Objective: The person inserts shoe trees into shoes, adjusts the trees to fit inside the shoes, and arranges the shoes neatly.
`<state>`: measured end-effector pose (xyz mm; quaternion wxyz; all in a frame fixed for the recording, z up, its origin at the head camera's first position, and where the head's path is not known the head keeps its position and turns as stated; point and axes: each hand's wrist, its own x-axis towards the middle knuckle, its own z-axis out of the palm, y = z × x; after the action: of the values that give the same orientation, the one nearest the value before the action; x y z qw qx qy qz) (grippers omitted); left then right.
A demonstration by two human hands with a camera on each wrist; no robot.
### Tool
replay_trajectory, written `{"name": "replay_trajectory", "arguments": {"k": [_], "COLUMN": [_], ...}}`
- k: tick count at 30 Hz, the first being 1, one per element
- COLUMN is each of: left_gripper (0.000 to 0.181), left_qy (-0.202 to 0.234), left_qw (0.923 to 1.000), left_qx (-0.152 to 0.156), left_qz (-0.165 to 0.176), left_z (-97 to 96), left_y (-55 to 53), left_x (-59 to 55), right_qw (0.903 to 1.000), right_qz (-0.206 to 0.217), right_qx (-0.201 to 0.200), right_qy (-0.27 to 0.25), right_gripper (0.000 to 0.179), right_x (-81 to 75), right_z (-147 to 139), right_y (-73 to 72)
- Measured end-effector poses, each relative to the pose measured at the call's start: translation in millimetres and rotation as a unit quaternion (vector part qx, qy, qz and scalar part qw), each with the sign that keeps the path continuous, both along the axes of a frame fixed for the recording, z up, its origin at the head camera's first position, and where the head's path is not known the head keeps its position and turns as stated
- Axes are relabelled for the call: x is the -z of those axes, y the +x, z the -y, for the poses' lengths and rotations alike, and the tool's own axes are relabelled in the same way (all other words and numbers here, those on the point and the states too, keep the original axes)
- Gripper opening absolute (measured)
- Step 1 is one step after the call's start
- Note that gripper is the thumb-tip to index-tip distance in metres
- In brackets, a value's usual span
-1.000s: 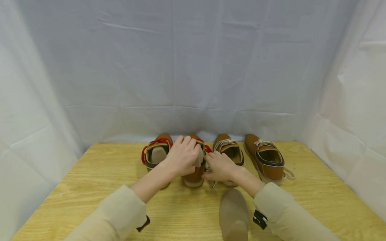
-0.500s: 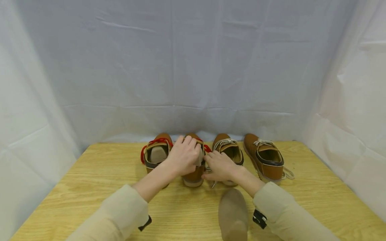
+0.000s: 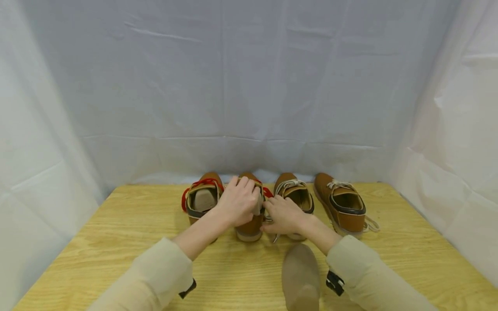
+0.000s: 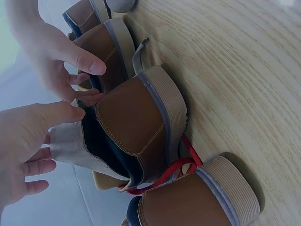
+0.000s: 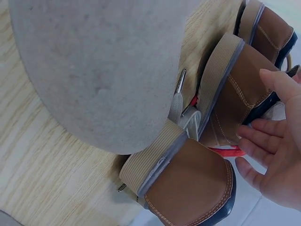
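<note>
Backdrop: pale sheeting (image 3: 249,86) behind and on both sides, light wood-grain table (image 3: 97,259) in front of me.
Left hand (image 3: 237,202): pinching the grey insole (image 4: 70,146), thumb on one face, fingers behind.
Right hand (image 3: 283,212): fingers loosely extended at the shoe's right side, look to be touching near the collar. Not wrapped round anything I can see.
Insole position: tilted up, one end out of the shoe opening, the rest down inside the second shoe from the left (image 4: 131,117). Far end hidden.
Insole handling: should be light, thin, bendy. Doesn't look fragile or slick. Likely to buckle or catch on the lining if shoved from the tail.
Where to hold: protruding end, thumb and fingers on opposite faces. Brace the shoe at collar or heel; it looks light enough to skid.
Insole look: plain matte grey, rounded end, no markings I can make out.
Shoe look: brown upper, dark padded collar, contrast stitching, ribbed pale sole, red laces (image 3: 267,191). Upper probably firm, collar softer.
Left neighbour: leftmost shoe (image 3: 193,216), also red-laced, with a greyish insole (image 3: 205,200) lying in it.
Right neighbours: third shoe (image 3: 295,188) and rightmost shoe (image 3: 348,216), both pale-laced.
Near edge: loose insole (image 3: 301,272) flat on the table, beside the right sleeve (image 3: 373,268).
</note>
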<state>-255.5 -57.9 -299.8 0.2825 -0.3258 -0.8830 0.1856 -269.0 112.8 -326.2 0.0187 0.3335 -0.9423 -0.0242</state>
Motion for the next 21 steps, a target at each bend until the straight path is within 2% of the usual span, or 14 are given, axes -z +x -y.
{"name": "replay_trajectory", "arguments": {"k": [7, 14, 21], "left_gripper": [0.046, 0.049, 0.051], "left_qy": [0.0, 0.003, 0.0], "left_qw": [0.9999, 0.9998, 0.9998], "left_qx": [0.015, 0.015, 0.016], "left_qz": [-0.002, 0.011, 0.014], "left_z": [1.3, 2.5, 2.3], "left_y": [1.4, 2.9, -0.8], "left_x": [1.8, -1.5, -5.2], "right_qw": [0.9999, 0.9999, 1.0], "right_qz": [0.01, 0.01, 0.003], "right_qx": [0.006, 0.005, 0.001], "right_qy": [0.003, 0.005, 0.007], "right_gripper": [0.065, 0.065, 0.064], "right_x": [1.0, 1.2, -0.2], "right_z": [0.0, -0.6, -1.0], "right_y": [0.4, 0.6, 0.6]}}
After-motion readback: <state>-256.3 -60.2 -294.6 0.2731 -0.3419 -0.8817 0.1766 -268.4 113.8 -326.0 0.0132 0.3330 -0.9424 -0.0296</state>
